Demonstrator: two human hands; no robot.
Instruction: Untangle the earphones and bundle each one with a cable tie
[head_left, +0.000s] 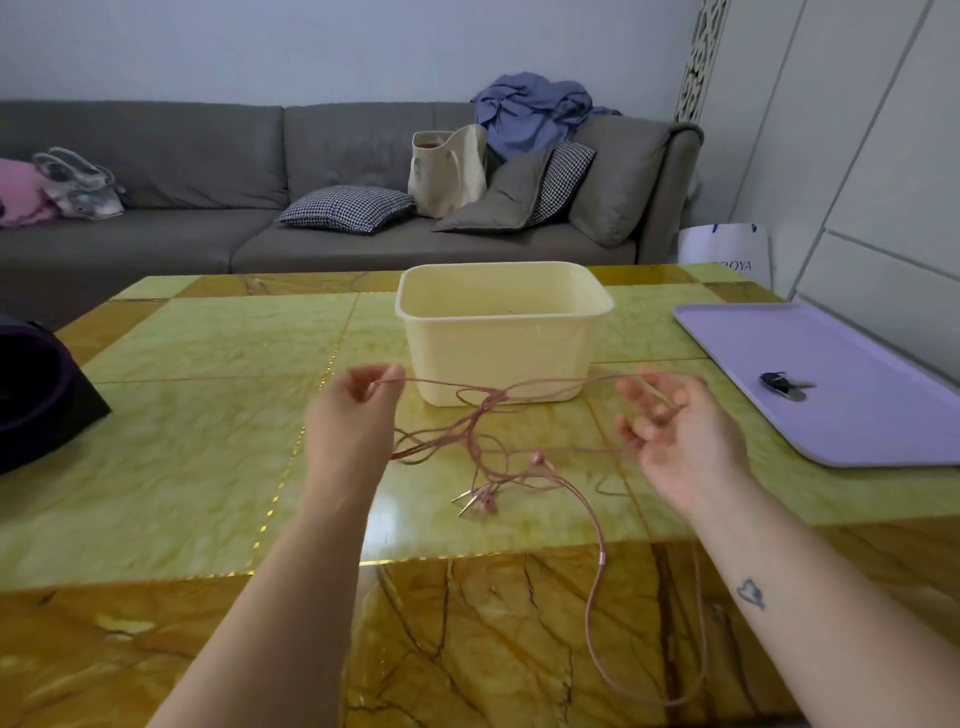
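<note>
Pink earphones (485, 415) hang in a tangled knot between my two hands, above the yellow-green marble table (208, 338). My left hand (358, 410) pinches one strand between thumb and fingers at the left. My right hand (675, 431) is raised palm-up with loosely curled fingers, and a strand runs across its fingers. Earbuds and metal plugs (480, 499) dangle onto the table below the knot. One long loop of cable (597, 587) trails toward the near edge. No cable tie is plainly visible.
A cream plastic bin (504, 332) stands just behind the tangle. A lilac tray (841, 384) with a small dark item (782, 385) lies at the right. A dark object (36, 395) sits at the left edge. A grey sofa (208, 171) is beyond.
</note>
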